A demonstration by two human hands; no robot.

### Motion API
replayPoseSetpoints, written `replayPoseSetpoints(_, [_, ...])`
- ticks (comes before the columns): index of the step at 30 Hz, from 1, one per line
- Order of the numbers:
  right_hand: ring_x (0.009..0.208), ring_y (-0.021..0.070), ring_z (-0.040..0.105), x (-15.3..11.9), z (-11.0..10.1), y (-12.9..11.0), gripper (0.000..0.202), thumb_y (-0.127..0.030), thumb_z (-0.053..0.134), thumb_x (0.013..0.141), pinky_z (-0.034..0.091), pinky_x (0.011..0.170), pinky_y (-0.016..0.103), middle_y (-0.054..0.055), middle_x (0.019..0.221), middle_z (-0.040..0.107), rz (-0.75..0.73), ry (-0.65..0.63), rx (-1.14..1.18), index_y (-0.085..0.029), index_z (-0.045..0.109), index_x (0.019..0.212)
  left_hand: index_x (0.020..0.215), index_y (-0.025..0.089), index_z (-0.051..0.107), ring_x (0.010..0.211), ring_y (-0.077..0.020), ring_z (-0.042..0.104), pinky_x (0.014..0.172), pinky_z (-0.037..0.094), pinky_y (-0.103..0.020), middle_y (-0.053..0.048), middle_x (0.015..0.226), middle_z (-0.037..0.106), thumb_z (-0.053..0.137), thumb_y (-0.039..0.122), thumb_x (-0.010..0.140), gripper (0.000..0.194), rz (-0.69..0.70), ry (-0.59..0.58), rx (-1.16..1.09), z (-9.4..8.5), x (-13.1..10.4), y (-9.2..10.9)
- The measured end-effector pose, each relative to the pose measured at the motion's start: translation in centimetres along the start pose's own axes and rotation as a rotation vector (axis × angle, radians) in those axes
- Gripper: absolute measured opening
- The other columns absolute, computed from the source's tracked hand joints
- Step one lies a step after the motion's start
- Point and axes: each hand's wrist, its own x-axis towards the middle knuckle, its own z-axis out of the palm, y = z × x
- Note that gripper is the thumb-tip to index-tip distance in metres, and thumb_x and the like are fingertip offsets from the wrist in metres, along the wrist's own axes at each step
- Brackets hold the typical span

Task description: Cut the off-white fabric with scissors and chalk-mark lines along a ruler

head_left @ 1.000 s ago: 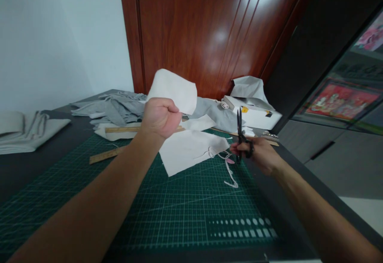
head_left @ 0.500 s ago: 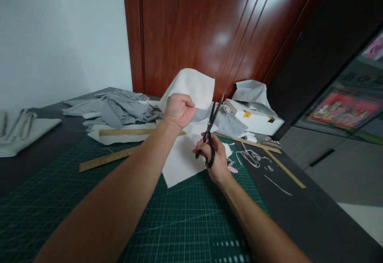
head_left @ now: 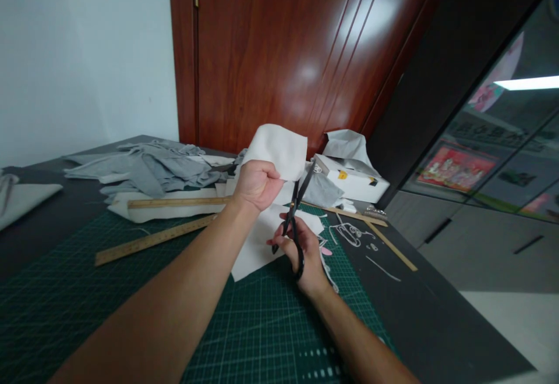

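My left hand (head_left: 258,185) is closed on the lower edge of a white piece of fabric (head_left: 279,146), which stands up above the fist. In my right hand (head_left: 305,250) is a pair of black scissors (head_left: 293,205), pointing up and away from me. Their blades are parted, with the tips close to the fabric's lower right corner; whether they touch it I cannot tell. Below both hands a larger white sheet (head_left: 251,250) lies on the green cutting mat (head_left: 244,326), partly hidden by my right hand.
A heap of grey cloth (head_left: 148,166) lies at the back left. Wooden rulers (head_left: 152,240) rest on the mat's left part, others at the right. Behind stands a white box (head_left: 353,177). White cord scraps (head_left: 349,234) are scattered on the dark table (head_left: 419,314).
The camera view has shifted. The scissors have come closer to the held fabric, their blades still apart. My left hand keeps its grip on the fabric.
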Motion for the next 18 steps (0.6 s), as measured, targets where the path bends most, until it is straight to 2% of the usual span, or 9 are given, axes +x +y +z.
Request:
replayPoseSetpoints(5, [0.077,0.022,0.075,-0.6,0.4,-0.3,0.035,-0.034,0.08,0.082,0.061,0.079,0.038,-0.003,0.088,0.069,-0.041,-0.012,-0.007,-0.025,0.068,0.114,0.124,0.021,0.078,0.136,-0.0379,0.069,0.129,0.03,-0.076,-0.004,0.114,0.085,0.053,-0.005,0.044,0.088,0.025,0.022,0.017,-0.7,-1.7,0.5])
replayPoseSetpoints(11, [0.074,0.0208,0.073,-1.2,0.8,0.1,0.036,-0.032,0.082,0.083,0.06,0.078,0.038,-0.003,0.086,0.07,-0.04,-0.025,-0.013,-0.025,0.068,0.116,0.122,0.02,0.077,0.136,-0.0366,0.069,0.13,0.028,-0.076,-0.005,0.114,0.084,0.053,-0.002,0.044,0.085,0.037,0.056,0.056,-1.7,-2.6,0.9])
replayPoseSetpoints(18, [0.073,0.0219,0.074,-1.7,1.6,0.1,0.032,-0.032,0.082,0.083,0.062,0.075,0.039,-0.002,0.087,0.071,-0.03,-0.051,-0.014,-0.027,0.069,0.113,0.129,0.023,0.076,0.14,-0.0347,0.066,0.133,0.023,-0.074,-0.002,0.119,0.084,0.051,-0.003,0.046,0.091,0.07,0.042,0.06,-0.8,-3.3,1.8])
